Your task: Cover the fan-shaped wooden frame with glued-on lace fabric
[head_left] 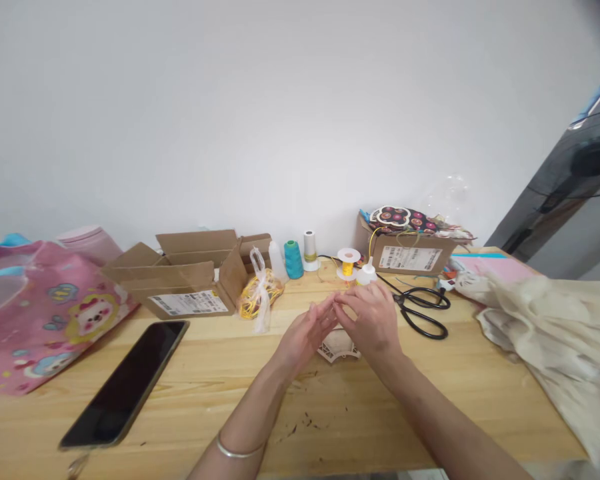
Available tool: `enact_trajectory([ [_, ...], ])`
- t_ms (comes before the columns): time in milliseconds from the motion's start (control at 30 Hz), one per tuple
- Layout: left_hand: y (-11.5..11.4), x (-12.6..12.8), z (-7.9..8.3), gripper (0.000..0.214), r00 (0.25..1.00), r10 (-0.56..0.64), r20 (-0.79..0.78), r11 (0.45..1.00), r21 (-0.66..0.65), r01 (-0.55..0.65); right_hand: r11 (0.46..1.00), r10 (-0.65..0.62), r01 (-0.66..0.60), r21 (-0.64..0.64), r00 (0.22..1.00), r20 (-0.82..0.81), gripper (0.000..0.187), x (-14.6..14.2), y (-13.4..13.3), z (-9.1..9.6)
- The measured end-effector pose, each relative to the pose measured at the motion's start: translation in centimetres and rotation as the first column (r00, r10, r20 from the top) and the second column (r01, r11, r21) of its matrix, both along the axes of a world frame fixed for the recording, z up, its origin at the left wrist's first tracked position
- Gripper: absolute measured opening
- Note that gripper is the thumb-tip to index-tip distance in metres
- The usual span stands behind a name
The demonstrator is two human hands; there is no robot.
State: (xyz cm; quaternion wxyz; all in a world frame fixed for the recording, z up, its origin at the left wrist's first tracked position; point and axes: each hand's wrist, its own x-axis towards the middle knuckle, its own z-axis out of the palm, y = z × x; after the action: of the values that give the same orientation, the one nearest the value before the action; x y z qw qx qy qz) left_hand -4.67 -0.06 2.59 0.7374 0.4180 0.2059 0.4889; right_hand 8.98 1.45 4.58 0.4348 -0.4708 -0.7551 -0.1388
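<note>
My left hand (307, 333) and my right hand (373, 317) meet above the middle of the wooden table (205, 393), fingertips pinched together on something too thin to make out. Under them lies a small pale fan-shaped cut-out piece (336, 347). Just beyond the hands stand a spool of yellow cord (349, 263) and a small white glue bottle (367, 273). Black scissors (420, 308) lie right of my right hand.
A black phone (127, 383) lies at the left front. Behind it sit an open cardboard box (180, 277), a bag of yellow bands (257, 293), a teal thread cone (293, 259) and a white spool (309, 251). Pink bag (40, 307) far left; cream cloth (550, 333) and another box (410, 253) right.
</note>
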Motion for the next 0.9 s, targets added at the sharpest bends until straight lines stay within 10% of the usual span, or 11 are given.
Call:
enact_trajectory([
  [233, 0.1, 0.6, -0.7, 0.042, 0.994, 0.043, -0.097, 0.997, 0.072, -0.036, 0.998, -0.005, -0.001, 0.058, 0.995, 0.097, 0.022, -0.1, -0.1, -0.1],
  [633, 0.2, -0.1, 0.1, 0.049, 0.995, -0.041, 0.091, 0.997, -0.067, 0.047, 0.986, 0.076, -0.101, -0.132, 0.981, -0.178, 0.011, 1.0, 0.4, -1.3],
  [900, 0.0, 0.4, -0.7, 0.045, 0.999, -0.009, -0.053, 0.998, 0.056, 0.012, 0.999, 0.038, -0.038, -0.004, 0.999, 0.015, 0.018, 0.7, 0.3, -0.9],
])
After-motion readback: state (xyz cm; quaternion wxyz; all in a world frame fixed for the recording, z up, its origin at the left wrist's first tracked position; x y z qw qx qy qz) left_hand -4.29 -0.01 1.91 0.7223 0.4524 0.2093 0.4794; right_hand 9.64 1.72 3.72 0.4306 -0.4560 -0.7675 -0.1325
